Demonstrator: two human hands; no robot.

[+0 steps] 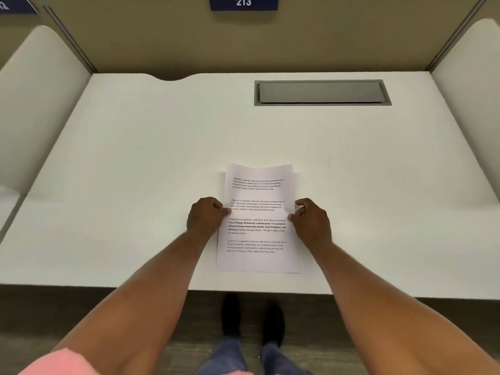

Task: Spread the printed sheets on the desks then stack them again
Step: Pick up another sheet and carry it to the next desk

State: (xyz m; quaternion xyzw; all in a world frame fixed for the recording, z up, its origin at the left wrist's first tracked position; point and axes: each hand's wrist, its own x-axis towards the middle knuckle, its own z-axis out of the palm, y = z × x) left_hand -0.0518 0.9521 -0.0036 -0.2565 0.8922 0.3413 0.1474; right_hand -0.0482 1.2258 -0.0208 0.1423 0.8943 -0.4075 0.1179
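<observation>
Closest to the camera are two feet in dark shoes (251, 318) on the floor, so the person is standing right up against the desk (135, 158). A bit of pink sleeve (54, 364) shows at the bottom left.

Both arms reach out over the near edge of the desk. The left hand (205, 216) pinches the left side of the papers (258, 220), with its fingers curled shut on the edge. The right hand (311, 219) pinches the right side the same way. Holding both sides likely keeps the papers lined up so they do not slide apart.

The papers lie near the front middle of the desk, printed side up. At the top, a second sheet peeks out a little behind the first one, so the pile is not quite even. It looks like a pile, not spread out.

Farther back, a gray lid (322, 92) sits flat in the desk. Behind it, a blue sign (243, 2) on the wall reads 213.
</observation>
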